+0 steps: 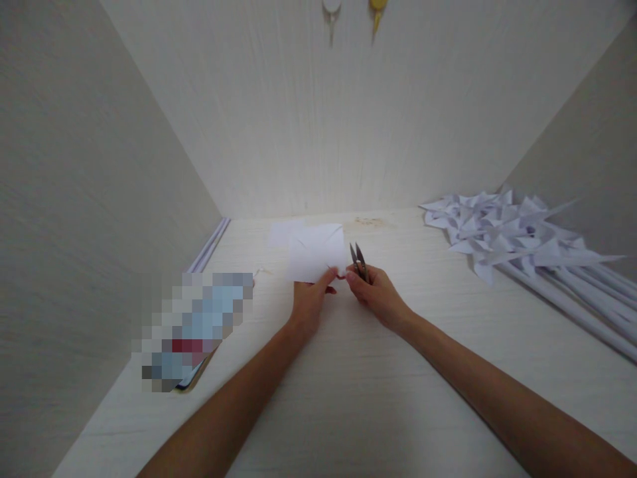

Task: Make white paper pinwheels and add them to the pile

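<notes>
My left hand (312, 297) is closed on the lower edge of a square white paper sheet (316, 251), its thumb on top. Slits run inward from corners of the sheet. In my right hand (372, 292) is a pair of thread snips (360, 261), blades apart and pointing away from me. The thumb and finger of that hand pinch close to the sheet's lower right corner. Between the two hands shows a small dark red curved bit, too small to make out.
Another white paper (284, 232) lies behind the sheet. At the right is a pile of paper pinwheels (497, 226) with rolled paper sticks (562, 302). More paper rolls (211, 244) lean along the left wall. A blurred-out flat object (204, 332) lies at the left. Hooks (377, 8) hang on the back wall.
</notes>
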Demonstrator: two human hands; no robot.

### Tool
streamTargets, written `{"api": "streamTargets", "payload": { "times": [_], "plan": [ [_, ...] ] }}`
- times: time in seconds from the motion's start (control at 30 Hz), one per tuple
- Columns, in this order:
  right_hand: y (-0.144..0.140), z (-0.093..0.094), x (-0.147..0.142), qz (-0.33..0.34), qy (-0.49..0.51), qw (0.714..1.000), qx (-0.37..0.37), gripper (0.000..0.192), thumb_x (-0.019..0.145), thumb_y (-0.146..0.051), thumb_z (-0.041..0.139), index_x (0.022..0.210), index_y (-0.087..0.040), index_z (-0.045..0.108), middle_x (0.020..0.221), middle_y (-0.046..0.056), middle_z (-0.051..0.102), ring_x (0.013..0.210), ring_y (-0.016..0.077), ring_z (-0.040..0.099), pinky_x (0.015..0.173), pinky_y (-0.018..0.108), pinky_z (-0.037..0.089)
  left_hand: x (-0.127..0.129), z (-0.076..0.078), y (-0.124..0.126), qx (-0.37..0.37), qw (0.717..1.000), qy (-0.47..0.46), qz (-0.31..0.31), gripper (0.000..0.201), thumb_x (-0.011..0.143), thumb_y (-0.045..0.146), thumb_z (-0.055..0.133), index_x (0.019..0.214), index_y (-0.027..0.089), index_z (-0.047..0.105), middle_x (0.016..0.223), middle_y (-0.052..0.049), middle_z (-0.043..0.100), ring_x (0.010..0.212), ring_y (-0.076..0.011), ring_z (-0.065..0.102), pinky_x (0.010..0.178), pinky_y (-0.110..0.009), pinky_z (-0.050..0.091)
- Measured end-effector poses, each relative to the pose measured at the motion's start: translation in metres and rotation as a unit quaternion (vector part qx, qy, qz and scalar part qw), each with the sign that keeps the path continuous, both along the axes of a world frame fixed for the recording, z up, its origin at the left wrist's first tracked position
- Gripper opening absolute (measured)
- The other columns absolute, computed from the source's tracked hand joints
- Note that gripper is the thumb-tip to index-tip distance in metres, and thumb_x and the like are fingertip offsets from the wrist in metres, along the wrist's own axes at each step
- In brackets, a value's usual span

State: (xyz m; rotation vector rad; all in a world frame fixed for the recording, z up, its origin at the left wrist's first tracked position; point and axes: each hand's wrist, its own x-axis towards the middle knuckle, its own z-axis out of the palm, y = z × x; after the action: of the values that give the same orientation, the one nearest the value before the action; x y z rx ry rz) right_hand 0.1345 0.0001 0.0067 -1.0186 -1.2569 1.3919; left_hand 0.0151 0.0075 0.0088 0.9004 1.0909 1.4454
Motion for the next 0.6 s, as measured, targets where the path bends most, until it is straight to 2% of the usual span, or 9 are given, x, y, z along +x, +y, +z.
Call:
{"api": "streamTargets", "payload": {
  "times": [0.1,0.2,0.3,0.43,0.6],
  "plan": [
    [-0.004,0.004,-0.003,0.06,0.055,0.995,-0.056,0.039,0.076,-0.055,0.043,0.077,-0.017,0.052,0.05,-0.009,0.03,0.038,0.0042,0.02,0.036,0.02,0.013,-0.006,0.0,0.006,-0.007,0.998,-0.054,0.04,0.016,0.054,0.022,0.067,0.066,0.016,0.059,0.067,0.001,0.061,0.06,-0.0096,0.055,0.044,-0.017,0.04],
    [-0.009,0.007,-0.007,0.065,0.055,0.992,-0.094,0.035,0.076,-0.051,0.045,0.077,-0.016,0.051,0.051,-0.009,0.029,0.039,0.0036,0.024,0.035,0.018,0.017,-0.013,0.001,0.012,0.004,0.994,-0.094,0.059,0.015,0.056,0.022,0.066,0.068,0.016,0.058,0.064,0.003,0.06,0.061,-0.0092,0.056,0.047,-0.017,0.042],
    [-0.014,0.008,-0.011,0.06,0.045,0.992,-0.105,0.03,0.076,-0.047,0.047,0.077,-0.017,0.048,0.052,-0.009,0.032,0.039,0.0036,0.029,0.034,0.017,0.021,-0.017,0.001,0.014,0.009,0.992,-0.118,0.049,0.014,0.058,0.022,0.065,0.07,0.016,0.058,0.064,0.002,0.062,0.063,-0.01,0.059,0.054,-0.019,0.045],
    [-0.018,0.007,-0.014,0.086,0.015,0.992,-0.096,0.027,0.079,-0.044,0.043,0.078,-0.017,0.047,0.054,-0.007,0.042,0.036,0.0032,0.03,0.03,0.016,0.02,-0.015,0.002,0.011,-0.002,0.993,-0.118,0.025,0.014,0.06,0.021,0.064,0.071,0.015,0.058,0.066,0.001,0.064,0.063,-0.0111,0.061,0.058,-0.022,0.047],
    [-0.019,0.007,-0.015,0.081,-0.017,0.993,-0.084,0.026,0.08,-0.042,0.04,0.074,-0.017,0.047,0.047,-0.008,0.04,0.032,0.0029,0.028,0.028,0.015,0.016,-0.013,0.004,0.008,-0.002,0.994,-0.113,0.006,0.013,0.061,0.02,0.063,0.071,0.014,0.058,0.064,0.0,0.065,0.061,-0.0121,0.062,0.055,-0.022,0.047]
  ]
}}
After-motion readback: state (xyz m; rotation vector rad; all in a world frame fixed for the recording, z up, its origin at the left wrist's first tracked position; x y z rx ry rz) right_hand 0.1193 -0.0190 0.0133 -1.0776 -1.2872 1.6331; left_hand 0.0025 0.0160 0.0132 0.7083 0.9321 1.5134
